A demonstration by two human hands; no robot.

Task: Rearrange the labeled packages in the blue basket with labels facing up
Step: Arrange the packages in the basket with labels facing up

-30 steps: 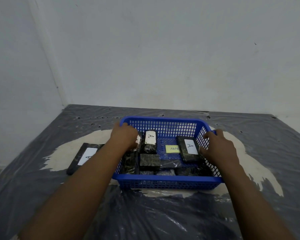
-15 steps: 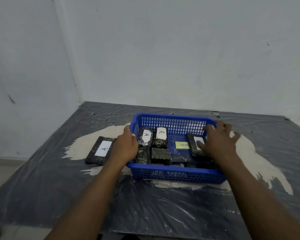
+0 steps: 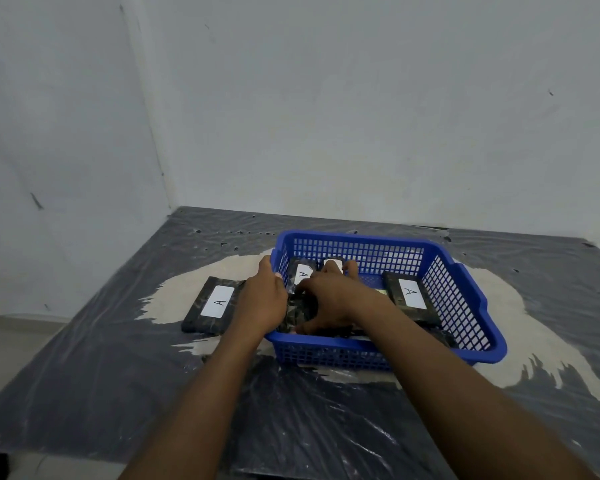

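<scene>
Swung away from the right rim where it was a moment ago, the right hand point(image 3: 329, 299) now sits low in the left half of the blue plastic mesh basket point(image 3: 465, 289). Its fingers bend down over a black plastic-wrapped package point(image 3: 298, 311) at the near-left corner and seem to grip it, though the hand hides most of the hold. The left hand point(image 3: 262, 301) has kept its place on the basket's left wall, thumb outside and fingers hooked over the rim.

Behind both hands, by the far wall, lies a black far-left package point(image 3: 302, 273) with a white label reading A facing up. Just right of it a second far package point(image 3: 333, 262) shows only a white label past the right fingertips. Along the right side a long black right-side package point(image 3: 409, 296) lies tilted, with its white A label up. A sliver of yellow paper note point(image 3: 381, 292) shows between it and the right wrist.

Just left of the basket, a flat black outside package point(image 3: 215, 304) lies with its A label up on the black plastic sheet point(image 3: 101, 375) covering the table.
</scene>
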